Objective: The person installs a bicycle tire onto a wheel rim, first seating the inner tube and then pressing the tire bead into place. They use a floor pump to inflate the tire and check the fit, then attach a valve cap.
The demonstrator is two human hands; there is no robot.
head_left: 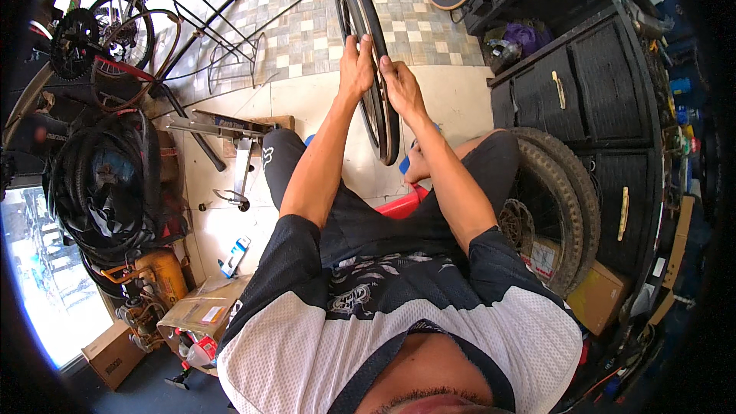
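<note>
The slim black wheel (392, 119), near edge-on, points lengthwise forward and slightly left, left hand (356, 70) and right hand (404, 92) grasping it.

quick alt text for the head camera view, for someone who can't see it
A person's left hand and right hand grip a thin black bicycle wheel, seen nearly edge-on from above. Around them is a cluttered workspace, with a red bicycle frame at upper left, and knobbly tyres beside dark drawers on the right.
</note>
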